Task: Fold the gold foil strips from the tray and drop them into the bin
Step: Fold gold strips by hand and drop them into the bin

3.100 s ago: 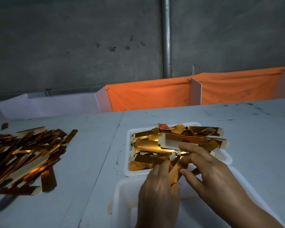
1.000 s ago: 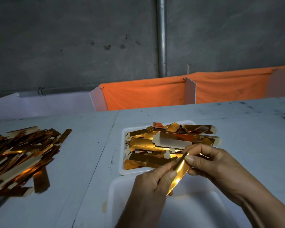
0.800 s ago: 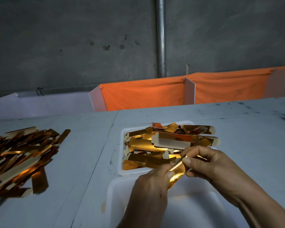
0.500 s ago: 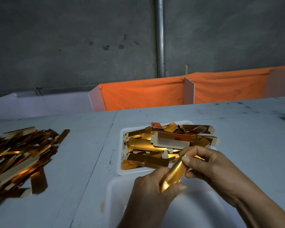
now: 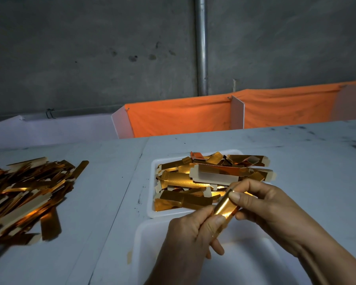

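i hold one gold strip (image 5: 224, 207) pinched in my left hand (image 5: 185, 243) and right hand (image 5: 269, 208), part folded over the bin (image 5: 150, 233), with the tray (image 5: 152, 210) just beyond the bin heaped with strips.

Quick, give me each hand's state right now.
Left hand: pinching the lower end of the gold foil strip.
Right hand: pinching the same strip's upper end.
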Demonstrator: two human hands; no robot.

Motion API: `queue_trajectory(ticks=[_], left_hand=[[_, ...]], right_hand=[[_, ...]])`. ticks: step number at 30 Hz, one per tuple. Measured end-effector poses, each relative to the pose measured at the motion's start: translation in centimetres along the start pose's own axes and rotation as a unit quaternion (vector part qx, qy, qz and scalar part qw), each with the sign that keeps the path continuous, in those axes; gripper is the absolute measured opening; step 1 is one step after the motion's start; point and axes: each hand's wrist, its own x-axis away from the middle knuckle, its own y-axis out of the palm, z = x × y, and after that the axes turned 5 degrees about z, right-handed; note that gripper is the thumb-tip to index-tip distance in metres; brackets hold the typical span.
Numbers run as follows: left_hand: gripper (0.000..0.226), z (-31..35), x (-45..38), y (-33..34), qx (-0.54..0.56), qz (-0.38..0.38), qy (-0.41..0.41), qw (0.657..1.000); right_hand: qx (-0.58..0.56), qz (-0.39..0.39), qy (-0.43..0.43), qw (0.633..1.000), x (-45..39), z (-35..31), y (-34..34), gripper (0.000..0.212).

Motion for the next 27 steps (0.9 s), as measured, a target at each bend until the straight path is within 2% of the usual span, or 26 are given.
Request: queue_trajectory(ticks=[5,8,11,13,15,17,20,21,23,25,27], left_hand=[[0.048,0.7,0.2,-0.2,-0.051,0.006,0.012,0.999],[0.036,1.0,-0.5,-0.4,-0.115,-0.049,-0.018,0.992],[0.041,1.1,-1.0,-0.5,-0.184,-0.096,-0.049,0.977],[0.038,1.0,-0.7,-0.1,-0.187,-0.052,-0.005,0.981],[0.053,1.3,0.0,0.3,-0.190,0.024,0.061,0.979],[0.064,0.9,0.1,0.7,-0.285,0.049,0.140,0.947],[0.053,0.5,0.0,1.1,-0.316,0.074,0.187,0.927],[0.051,0.4,-0.1,1.0,-0.307,0.069,0.196,0.929],[0.054,0.7,0.1,0.6,-0.253,0.027,0.156,0.954],[0.062,0.4,0.3,1.0,-0.247,0.081,0.156,0.953],[0.057,-0.3,0.2,1.0,-0.212,0.072,0.110,0.969]], right_hand=[[0.004,-0.003,0.002,1.000,0.1,0.0,0.0,0.018],[0.014,-0.005,0.006,1.000,0.1,0.2,0.1,0.023],[0.019,-0.004,0.007,1.000,0.1,0.2,0.1,0.022],[0.023,0.005,0.004,1.000,0.1,0.3,0.1,0.025],[0.038,0.014,-0.003,0.999,0.1,0.3,0.2,0.025],[0.058,0.011,-0.013,0.998,0.2,0.4,0.4,0.024],[0.068,0.000,-0.021,0.997,0.4,0.2,0.5,0.024],[0.062,-0.005,-0.022,0.998,0.4,0.1,0.4,0.027],[0.055,-0.018,-0.022,0.998,0.6,-0.3,0.1,0.031],[0.054,-0.031,-0.019,0.998,0.6,-0.7,-0.3,0.030],[0.030,-0.038,-0.015,0.999,0.6,-0.8,-0.6,0.025]])
